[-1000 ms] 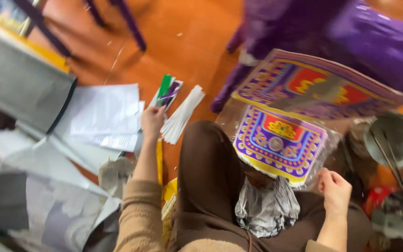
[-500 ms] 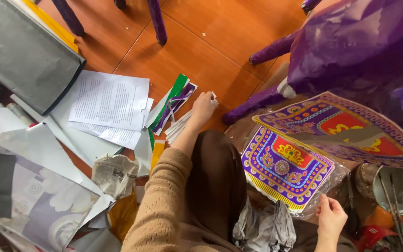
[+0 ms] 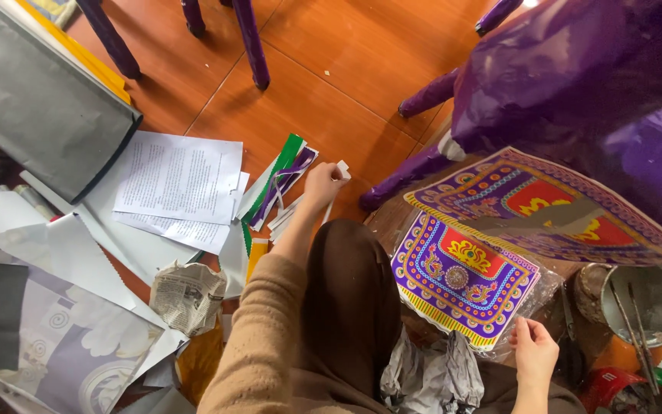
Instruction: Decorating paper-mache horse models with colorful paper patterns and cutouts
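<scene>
At the far left, a grey folded sheet [image 3: 36, 103] lies on the orange floor [image 3: 331, 84], with printed white pages [image 3: 180, 184] beside it; they sit where they did half a second ago. Next comes a fan of green, purple and white paper strips [image 3: 281, 180]. My left hand [image 3: 323, 184] has reached further out than before and now pinches a small white paper slip [image 3: 342, 167] between fingertips, just past the strips. My brown-clad knee [image 3: 346, 307] lies in the middle. To its right rests the smaller purple ornamental print [image 3: 461, 276], red and yellow patterned, in clear wrapping. My right hand [image 3: 532, 354], fingers curled loosely, touches that wrapping's lower edge, as earlier. A larger matching print [image 3: 545, 207] leans above, beneath a purple paper animal figure [image 3: 576, 69]. A metal bowl [image 3: 649, 303] stands far right.
</scene>
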